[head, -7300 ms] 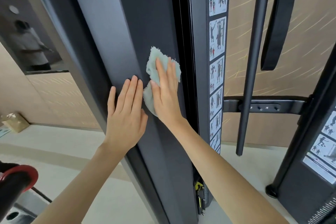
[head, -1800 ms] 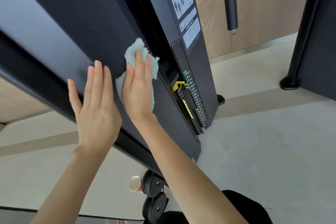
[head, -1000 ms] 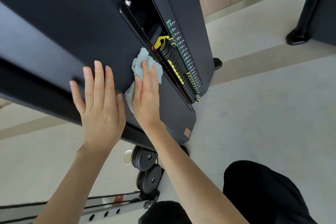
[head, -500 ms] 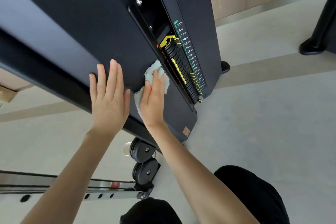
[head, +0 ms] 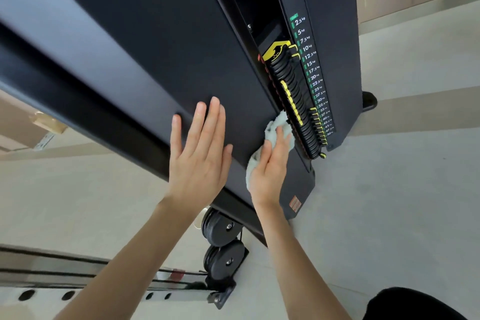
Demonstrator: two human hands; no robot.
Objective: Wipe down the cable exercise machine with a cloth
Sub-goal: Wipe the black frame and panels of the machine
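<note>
Near the lower centre of the frame, my right hand [head: 270, 171] lies flat on the cloth [head: 280, 122], fingers straight, pressing it against the cable machine [head: 332, 47] on its dark side panel [head: 155, 47]. The cloth's upper tip pokes out past my fingertips and touches the edge of the slot holding the weight stack [head: 293, 91], which runs from there up toward the top of the frame. My left hand [head: 200, 153] is spread flat on the same panel just to the left, holding nothing and clear of the cloth. The panel's long axis follows the same diagonal as the stack, and its bottom edge sits just below my right wrist, above the pulleys [head: 220, 228]. I judge that little panel is left below the cloth. The right hand, nearer the stack, is the one to carry the next stroke.
</note>
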